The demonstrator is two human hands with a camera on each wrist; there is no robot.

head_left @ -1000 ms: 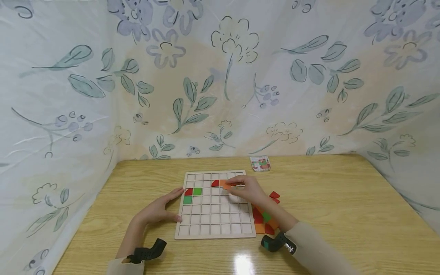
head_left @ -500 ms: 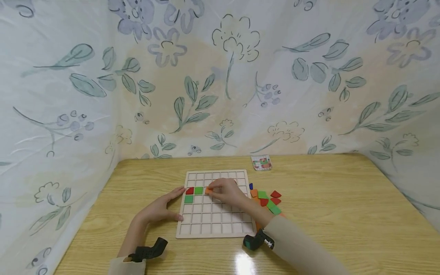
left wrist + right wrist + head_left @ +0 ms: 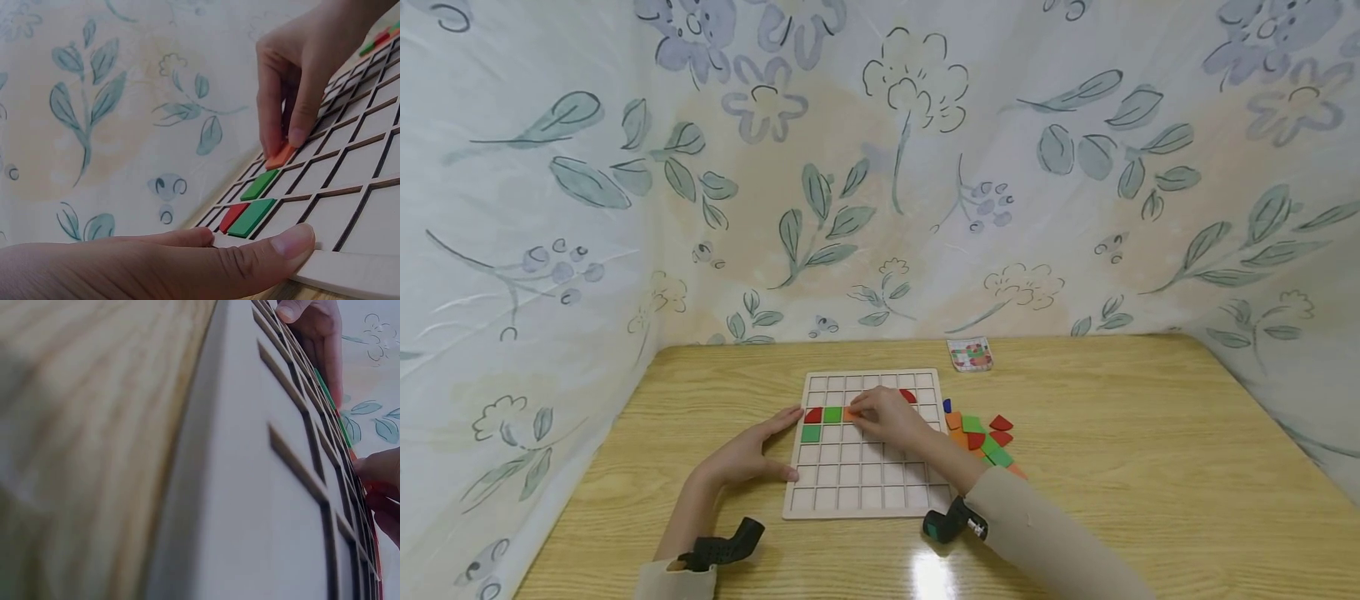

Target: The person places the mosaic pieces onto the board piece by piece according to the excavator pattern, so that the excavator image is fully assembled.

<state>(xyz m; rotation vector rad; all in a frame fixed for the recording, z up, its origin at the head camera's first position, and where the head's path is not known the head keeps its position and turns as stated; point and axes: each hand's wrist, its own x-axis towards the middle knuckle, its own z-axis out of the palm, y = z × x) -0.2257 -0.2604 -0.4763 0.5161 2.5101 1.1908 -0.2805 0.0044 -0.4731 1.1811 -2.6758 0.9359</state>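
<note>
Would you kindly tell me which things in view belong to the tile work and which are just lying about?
Belong: grid board; pinched orange tile; placed green tiles; placed red tiles; loose tiles beside the board; probably the similarly coloured card.
Just around: table; floral cloth; black wrist cameras.

The right hand (image 3: 891,418) partly hides the orange tile (image 3: 847,414).

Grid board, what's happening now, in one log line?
right fingers: pinch orange tile | left fingers: touch grid board | orange tile: beside light-green tile
</note>
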